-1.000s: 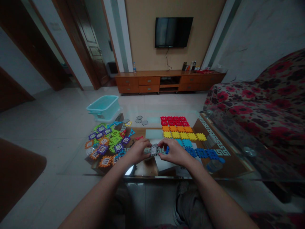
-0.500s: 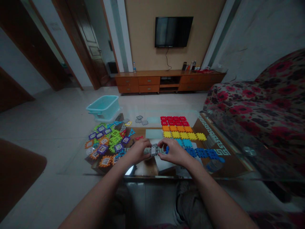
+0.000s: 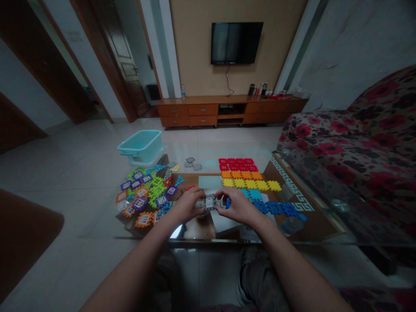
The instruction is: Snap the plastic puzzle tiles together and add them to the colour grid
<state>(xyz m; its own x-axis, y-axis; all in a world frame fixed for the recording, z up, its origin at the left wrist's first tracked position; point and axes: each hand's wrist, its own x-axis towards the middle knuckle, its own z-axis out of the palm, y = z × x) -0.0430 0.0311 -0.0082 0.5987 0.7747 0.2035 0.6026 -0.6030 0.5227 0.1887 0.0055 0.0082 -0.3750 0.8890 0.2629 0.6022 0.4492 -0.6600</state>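
Between my two hands, above the glass table, is a grey interlocking building tile (image 3: 210, 202) with a white window piece in its middle. My left hand (image 3: 188, 205) is closed on its left side, thumb below and fingers above. From the right, my right hand (image 3: 236, 205) pinches the other side with thumb and fingertips. A dark blue tile piece (image 3: 228, 203) shows within the curl of my right hand; whether it is held or lies behind, I cannot tell. Loose grey tiles (image 3: 193, 164) lie farther back on the table.
Mixed tiles (image 3: 156, 190) are heaped on the left. Rows of red (image 3: 238, 164), orange (image 3: 242, 175), yellow (image 3: 251, 185) and blue tiles (image 3: 275, 208) lie right. A plastic bottle (image 3: 293, 224) is near the front right. A turquoise tub (image 3: 139, 146) stands beyond the glass table (image 3: 97, 227).
The grey tile has tilted slightly, so its window face shows a little more. Both hands stay on it in nearly the same place.
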